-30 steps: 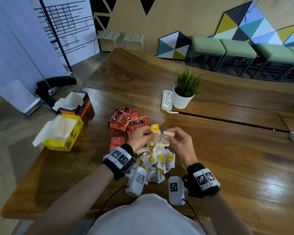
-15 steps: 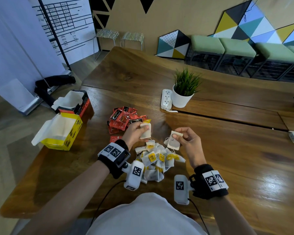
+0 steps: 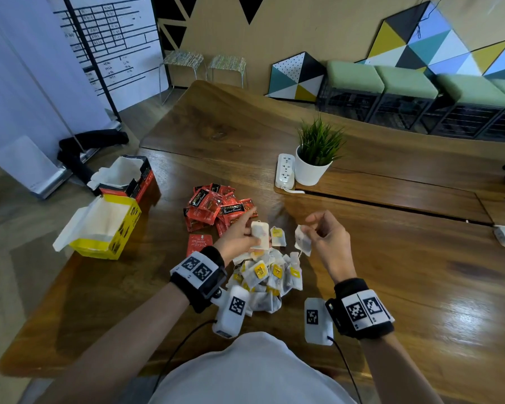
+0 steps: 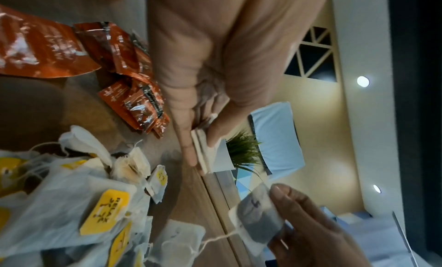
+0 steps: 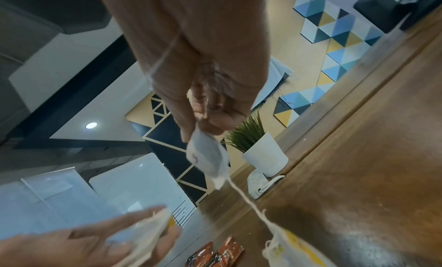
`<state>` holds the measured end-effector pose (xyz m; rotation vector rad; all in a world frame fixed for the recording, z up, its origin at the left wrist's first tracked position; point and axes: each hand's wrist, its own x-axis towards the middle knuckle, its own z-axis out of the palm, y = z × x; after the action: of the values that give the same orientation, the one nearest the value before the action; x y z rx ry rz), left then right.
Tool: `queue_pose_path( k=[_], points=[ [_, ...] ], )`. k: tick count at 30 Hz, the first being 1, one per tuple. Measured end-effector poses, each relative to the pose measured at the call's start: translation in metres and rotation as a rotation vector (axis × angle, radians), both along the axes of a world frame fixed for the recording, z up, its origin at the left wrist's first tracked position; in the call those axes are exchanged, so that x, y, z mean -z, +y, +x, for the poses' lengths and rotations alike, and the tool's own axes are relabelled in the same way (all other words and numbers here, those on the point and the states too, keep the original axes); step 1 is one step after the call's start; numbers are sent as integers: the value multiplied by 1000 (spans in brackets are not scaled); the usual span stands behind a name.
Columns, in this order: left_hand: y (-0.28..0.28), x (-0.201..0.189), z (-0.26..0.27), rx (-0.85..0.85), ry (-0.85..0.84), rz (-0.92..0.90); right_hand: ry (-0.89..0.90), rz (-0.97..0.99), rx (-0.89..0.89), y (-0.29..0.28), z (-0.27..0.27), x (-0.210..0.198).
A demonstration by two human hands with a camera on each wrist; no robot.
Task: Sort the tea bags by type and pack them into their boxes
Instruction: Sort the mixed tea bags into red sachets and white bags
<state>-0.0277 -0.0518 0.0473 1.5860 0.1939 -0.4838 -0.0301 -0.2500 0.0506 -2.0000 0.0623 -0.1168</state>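
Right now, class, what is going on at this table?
A person is sorting tea bags on a wooden table. The left hand grips a small stack of white tea bags, and the right hand pinches a single white tea bag whose string trails down to the white pile. The red sachets lie in their own heap. The yellow box and the red box stand open at the left.

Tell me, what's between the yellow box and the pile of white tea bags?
In the head view, one red sachet lies flat between the yellow box and the white tea bags.
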Motion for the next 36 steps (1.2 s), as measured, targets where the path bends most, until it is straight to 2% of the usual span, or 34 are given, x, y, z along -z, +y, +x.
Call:
queue_pose_path(
  k=[3, 5, 7, 9, 14, 17, 20, 22, 24, 27, 32, 34, 36],
  points=[
    [-6, -3, 0, 150, -150, 116, -12, -20, -2, 5, 0, -1],
    [-10, -6, -2, 183, -133, 164, -28, 8, -2, 8, 0, -5],
    [-12, -7, -4, 173, -31, 80, -53, 19, -14, 9, 0, -13],
    [-10, -6, -6, 163, 90, -86, -105, -24, -44, 9, 1, -21],
    [-7, -12, -9, 157, 323, -411, -303, -279, -149, 13, -5, -26],
    [-9, -14, -7, 89, 366, -515, -440, -544, -335, 21, -24, -4],
    [-10, -12, -8, 54, 297, -451, -444, -651, -455, 22, -39, 15],
    [-10, -8, -10, 73, 240, -383, -457, -603, -466, 18, -42, 18],
    [-8, -7, -13, 134, 177, -259, -434, -459, -400, 13, -42, 15],
    [-7, -12, -16, 295, 120, -100, -231, -233, -289, 4, -31, 7],
    [-7, -30, -13, 460, 79, -79, 225, -58, -654, 2, -17, 17],
    [-3, -38, -9, 458, 24, -32, 329, 100, -678, 7, -19, 21],
    [3, -45, -7, 437, -29, 11, 346, 219, -689, 10, -23, 24]
  ],
)
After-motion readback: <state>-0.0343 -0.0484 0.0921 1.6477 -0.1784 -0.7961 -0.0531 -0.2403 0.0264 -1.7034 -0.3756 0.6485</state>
